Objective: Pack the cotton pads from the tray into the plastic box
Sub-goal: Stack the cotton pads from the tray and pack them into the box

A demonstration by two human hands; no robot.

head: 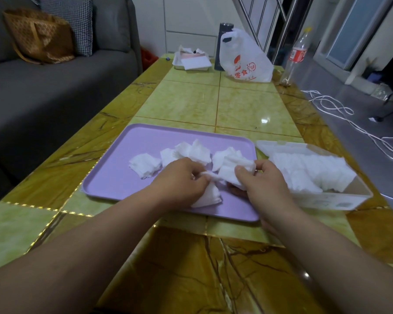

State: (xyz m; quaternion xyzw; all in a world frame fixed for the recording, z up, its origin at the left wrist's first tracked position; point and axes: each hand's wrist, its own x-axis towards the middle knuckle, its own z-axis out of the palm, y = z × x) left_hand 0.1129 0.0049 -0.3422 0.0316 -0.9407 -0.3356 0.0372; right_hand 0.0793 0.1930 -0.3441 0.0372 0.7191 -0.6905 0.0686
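Both hands meet over the near part of the purple tray (pixel 123 182), and their curled fingers hide much of the grip. The left hand (pixel 182 177) pinches a small fan of cotton pads (pixel 210 197), whose upper end vanishes under its knuckles. The right hand (pixel 262 184) clasps a thicker bunch (pixel 234 168) between thumb and fingers, its palm side out of view. Whether the two handfuls join between the hands is hard to tell. Both forearms run off the lower edge of the view.

Beyond the hands, across the middle of the tray, three loose heaps (pixel 144 165) of pads lie spread out. Just beside the tray's right edge stands the plastic box (pixel 331 199), open, with a slanted row of packed pads (pixel 311 171) filling most of it. The pads are white, square, thin and soft-edged, and unevenly stacked.

The tray sits on a glossy yellow-green counter (pixel 236 103). Far beyond the tray, at the counter's end, stand a white plastic bag (pixel 245 62), a dark flask (pixel 224 41), a clear bottle (pixel 296 55) and a small white tray (pixel 179 64) whose contents are too blurred to name.
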